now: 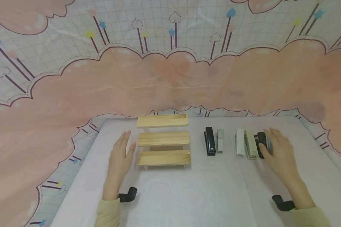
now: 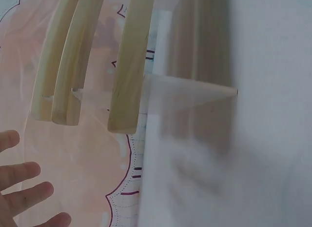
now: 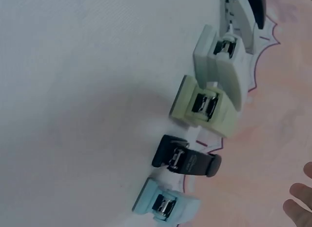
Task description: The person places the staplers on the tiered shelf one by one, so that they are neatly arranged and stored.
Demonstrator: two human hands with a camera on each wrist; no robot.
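Beside the left end of the shelf [image 1: 163, 139], the left hand [image 1: 120, 160] stands with fingers stretched and spread, gripping nothing and apparently not touching it; a careless sideways swing of its thumb could knock the shelf askew, so close do they stand. Right of the shelf, a black stapler [image 1: 210, 141] and a grey stapler [image 1: 220, 141] stand side by side on the table [image 1: 210, 195]. Farther along, a white stapler [image 1: 240, 142] and a green stapler [image 1: 250, 144] sit so close together that a nudge on one would probably push the other out of line. Next comes a second black stapler [image 1: 262, 138], with a pale blue stapler [image 3: 179, 207] just beyond it, half hidden in the head view by the right hand [image 1: 281, 154]. That hand's fingers look extended, not curled round anything; whether its thumb touches the black one I cannot tell, but closing there could catch two staplers at once and drop one
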